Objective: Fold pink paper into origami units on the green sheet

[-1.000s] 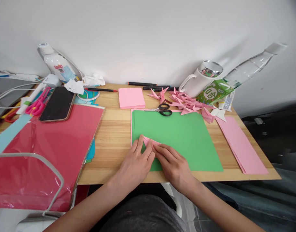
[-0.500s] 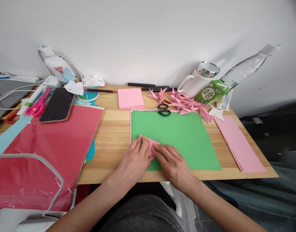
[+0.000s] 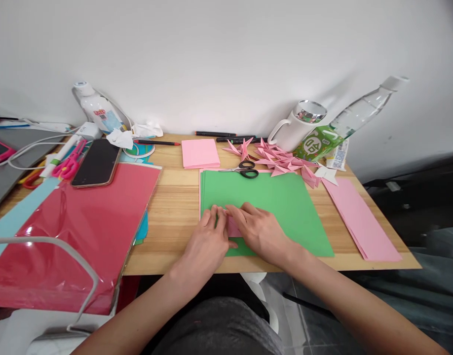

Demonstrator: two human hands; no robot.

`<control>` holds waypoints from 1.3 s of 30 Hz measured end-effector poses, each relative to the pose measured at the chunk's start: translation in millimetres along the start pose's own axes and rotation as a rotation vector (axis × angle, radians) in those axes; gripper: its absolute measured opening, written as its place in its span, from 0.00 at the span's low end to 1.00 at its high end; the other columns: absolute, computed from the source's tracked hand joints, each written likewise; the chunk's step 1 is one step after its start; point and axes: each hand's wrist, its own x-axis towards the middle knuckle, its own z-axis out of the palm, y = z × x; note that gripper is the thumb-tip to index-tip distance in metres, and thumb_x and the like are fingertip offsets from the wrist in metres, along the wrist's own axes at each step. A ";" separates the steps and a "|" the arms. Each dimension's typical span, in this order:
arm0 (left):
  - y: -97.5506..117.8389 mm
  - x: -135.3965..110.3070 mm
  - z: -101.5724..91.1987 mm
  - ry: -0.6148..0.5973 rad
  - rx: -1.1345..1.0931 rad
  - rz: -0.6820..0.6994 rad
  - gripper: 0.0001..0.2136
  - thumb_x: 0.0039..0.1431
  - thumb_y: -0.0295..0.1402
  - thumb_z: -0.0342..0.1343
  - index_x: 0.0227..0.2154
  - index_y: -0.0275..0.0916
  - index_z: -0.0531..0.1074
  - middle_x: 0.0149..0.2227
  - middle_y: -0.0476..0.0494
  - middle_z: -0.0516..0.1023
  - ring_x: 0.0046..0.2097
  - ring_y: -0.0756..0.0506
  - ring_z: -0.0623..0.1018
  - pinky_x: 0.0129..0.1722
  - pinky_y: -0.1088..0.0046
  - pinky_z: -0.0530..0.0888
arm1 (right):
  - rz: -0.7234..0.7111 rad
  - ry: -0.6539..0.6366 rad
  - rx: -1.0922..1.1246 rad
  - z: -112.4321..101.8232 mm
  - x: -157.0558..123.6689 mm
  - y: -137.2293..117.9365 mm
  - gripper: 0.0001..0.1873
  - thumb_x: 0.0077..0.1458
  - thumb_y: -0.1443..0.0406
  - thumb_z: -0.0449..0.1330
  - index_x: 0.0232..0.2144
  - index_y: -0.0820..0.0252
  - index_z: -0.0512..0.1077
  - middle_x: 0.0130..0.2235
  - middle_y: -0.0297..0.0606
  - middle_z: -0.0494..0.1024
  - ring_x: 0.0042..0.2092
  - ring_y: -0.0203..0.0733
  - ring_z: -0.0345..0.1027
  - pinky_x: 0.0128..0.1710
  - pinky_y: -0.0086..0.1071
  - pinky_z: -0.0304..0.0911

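Observation:
A small folded piece of pink paper [image 3: 234, 229] lies on the stack of green sheets [image 3: 285, 207], mostly covered by my hands. My left hand [image 3: 207, 241] holds it down from the left, fingers close together on its upper left part. From the right, my right hand [image 3: 262, 233] grips its upper edge, fingertips meeting those of the left hand. Black-handled scissors [image 3: 248, 170] rest at the top of the green stack. Behind them are a stack of pink squares [image 3: 200, 153] and a heap of folded pink paper pieces [image 3: 282, 159] with pointed ends.
On the left a phone [image 3: 96, 162] lies on a red sheet pack [image 3: 96, 222], beside pink scissors [image 3: 69, 160]. A white mug [image 3: 296, 128], a green packet [image 3: 317, 144] and a clear bottle [image 3: 367, 108] stand back right. Long pink strips [image 3: 359, 222] lie right.
My right hand has moved up along the pink paper to its upper edge, beside the left fingertips. My left hand stays nearly in place. The view has shifted slightly.

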 end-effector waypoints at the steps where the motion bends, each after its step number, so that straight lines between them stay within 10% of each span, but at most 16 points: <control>1: 0.8 0.7 -0.7 -0.010 -0.005 -0.010 0.25 0.59 0.44 0.50 0.46 0.25 0.73 0.51 0.26 0.72 0.53 0.32 0.71 0.51 0.58 0.65 | 0.005 -0.027 0.000 -0.9 2.6 0.7 0.08 0.59 0.73 0.49 0.40 0.64 0.66 0.32 0.43 0.75 0.32 0.43 0.65 0.25 0.32 0.60; 13: 6.6 5.7 -5.4 -0.036 0.063 -0.020 0.18 0.59 0.38 0.52 0.44 0.27 0.75 0.49 0.25 0.71 0.53 0.31 0.70 0.50 0.57 0.63 | -0.008 0.002 -0.005 -6.1 -45.4 13.8 0.21 0.57 0.78 0.43 0.52 0.69 0.60 0.37 0.47 0.76 0.46 0.48 0.67 0.33 0.35 0.66; 17: 1.2 10.5 -8.4 -0.034 -0.035 -0.060 0.20 0.58 0.41 0.52 0.41 0.25 0.74 0.40 0.29 0.74 0.44 0.36 0.73 0.44 0.61 0.66 | 0.201 0.065 0.139 2.8 -49.2 9.1 0.15 0.60 0.73 0.46 0.47 0.64 0.66 0.39 0.46 0.74 0.42 0.45 0.68 0.36 0.36 0.68; 28: -18.1 3.4 -6.0 0.018 -0.389 -0.117 0.09 0.61 0.26 0.46 0.41 0.32 0.70 0.41 0.36 0.70 0.45 0.40 0.69 0.42 0.63 0.68 | 0.574 -0.195 0.388 -1.4 7.2 6.8 0.04 0.49 0.68 0.61 0.30 0.61 0.68 0.32 0.39 0.73 0.35 0.42 0.68 0.32 0.32 0.61; 39: -74.7 38.2 -15.6 0.134 -1.107 -0.496 0.08 0.50 0.25 0.49 0.20 0.36 0.70 0.21 0.50 0.70 0.25 0.50 0.72 0.25 0.76 0.65 | 0.527 -0.001 1.247 2.1 53.1 38.5 0.15 0.42 0.57 0.65 0.27 0.63 0.70 0.24 0.30 0.68 0.25 0.33 0.59 0.24 0.27 0.53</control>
